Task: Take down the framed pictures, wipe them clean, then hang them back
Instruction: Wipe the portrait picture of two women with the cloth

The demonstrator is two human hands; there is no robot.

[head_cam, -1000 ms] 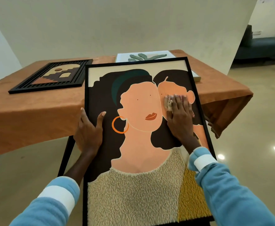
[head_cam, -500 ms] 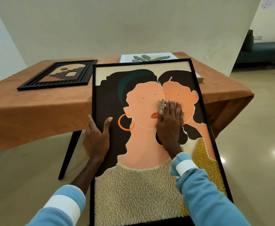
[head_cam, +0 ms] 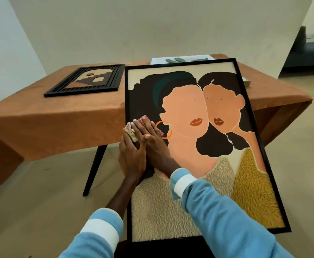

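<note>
**Cloth pressed on big picture, L side**

The big picture, in a black frame, is leaned tilted against the near edge of the table. A cloth is pressed flat to the picture's L side, just beside the orange earring, by the right hand, fingers laid straight over it. The frame's L edge is gripped by the left hand, which is touched & partly overlapped by the right. A small picture is laid flat nr the table's far-left corner. A white picture w/ green leaves is seen at the far edge, partly hidden.
</note>
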